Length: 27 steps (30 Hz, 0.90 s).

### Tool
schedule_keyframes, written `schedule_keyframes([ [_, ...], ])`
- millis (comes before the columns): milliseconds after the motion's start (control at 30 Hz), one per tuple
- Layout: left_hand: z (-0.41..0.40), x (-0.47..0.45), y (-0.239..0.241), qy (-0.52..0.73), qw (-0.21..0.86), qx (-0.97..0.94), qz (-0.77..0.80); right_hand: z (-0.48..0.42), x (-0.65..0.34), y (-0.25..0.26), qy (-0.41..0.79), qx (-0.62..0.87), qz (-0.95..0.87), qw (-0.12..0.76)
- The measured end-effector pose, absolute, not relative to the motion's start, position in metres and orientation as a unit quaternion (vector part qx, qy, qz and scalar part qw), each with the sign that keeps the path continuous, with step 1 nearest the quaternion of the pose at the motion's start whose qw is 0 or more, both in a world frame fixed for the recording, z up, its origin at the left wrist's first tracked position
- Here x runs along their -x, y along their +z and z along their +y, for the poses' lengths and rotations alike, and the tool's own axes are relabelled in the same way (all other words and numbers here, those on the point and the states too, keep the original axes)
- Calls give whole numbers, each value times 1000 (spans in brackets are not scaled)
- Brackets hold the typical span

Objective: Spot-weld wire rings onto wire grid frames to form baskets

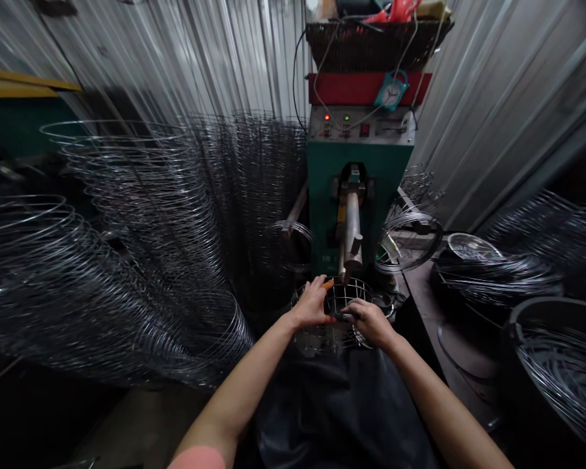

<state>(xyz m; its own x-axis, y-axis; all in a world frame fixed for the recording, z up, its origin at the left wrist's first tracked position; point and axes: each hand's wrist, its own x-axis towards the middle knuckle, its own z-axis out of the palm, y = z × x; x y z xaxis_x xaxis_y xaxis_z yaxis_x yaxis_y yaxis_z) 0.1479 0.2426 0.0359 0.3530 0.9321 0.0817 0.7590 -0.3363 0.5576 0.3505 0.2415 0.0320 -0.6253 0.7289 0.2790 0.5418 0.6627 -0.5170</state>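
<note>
1 wire basket [354,291] (probably light, springy; best rim-held), left hand [311,306] spread at it, right hand [371,320] curled, its hold unclear.

Round wire basket [352,284] in hand

Silvery wires cross in an open, squarish grid, bounded by a curved rim at the far side. It sits between both hands [312,305], its near part dim and partly covered by them.
</note>
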Motion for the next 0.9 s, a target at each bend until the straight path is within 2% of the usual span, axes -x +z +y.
schedule_keyframes([
  [400, 262, -153, 39, 188, 188, -781, 565, 256, -343, 19, 144, 418, -845, 300],
  [667, 269, -152, 35, 187, 208, -773, 569, 251, -362, 3, 156, 455, -764, 431],
  [900, 293, -151, 41, 203, 209, -762, 578, 276, -358, 8, 175, 469, -739, 450],
])
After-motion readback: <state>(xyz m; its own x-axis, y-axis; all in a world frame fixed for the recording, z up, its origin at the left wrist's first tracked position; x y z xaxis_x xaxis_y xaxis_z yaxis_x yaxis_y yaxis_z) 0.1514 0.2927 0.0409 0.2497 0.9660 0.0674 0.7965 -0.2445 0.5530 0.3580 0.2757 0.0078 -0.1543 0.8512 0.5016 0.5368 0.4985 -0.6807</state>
